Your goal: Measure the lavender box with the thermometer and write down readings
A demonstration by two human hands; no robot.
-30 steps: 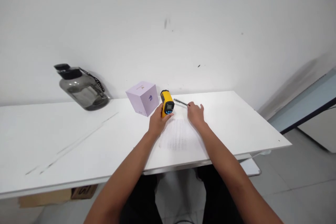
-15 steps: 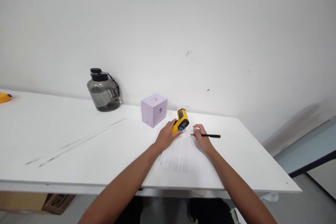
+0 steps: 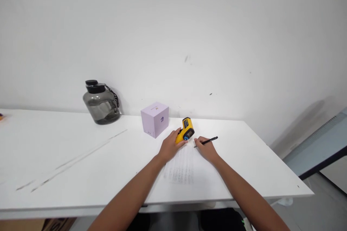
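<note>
Nearest you on the counter (image 3: pixel 252 151) lies the paper (image 3: pixel 177 171), its rows of marks blurred and its edges hard to pick out against the white. Just past the marks, at about one o'clock from them, is your right hand (image 3: pixel 206 150), the fingers pinched round the pen (image 3: pixel 210 140). The pen's long axis runs from eight o'clock to two: tip at the low end, reaching out on the left of your fingers, the other end sticking up past your knuckles. That is the line to watch — tip to paper — and your right hand is clearly the nearer one to it. Whether the tip touches the sheet, you cannot tell from here.

At about eleven o'clock from your right fingers is the yellow thermometer (image 3: pixel 187 125), near the pen tip but apart from it. Your left hand (image 3: pixel 170 147) has its fingers wrapped on the handle; the barrel points away towards eleven, with the screen end turned back to you.

Farther out, at ten o'clock from your left fingers, stands the lilac box (image 3: pixel 154 121) — and well beyond it, leftward, the grey bottle (image 3: pixel 101 107), upright near the wall (image 3: pixel 151 36).
</note>
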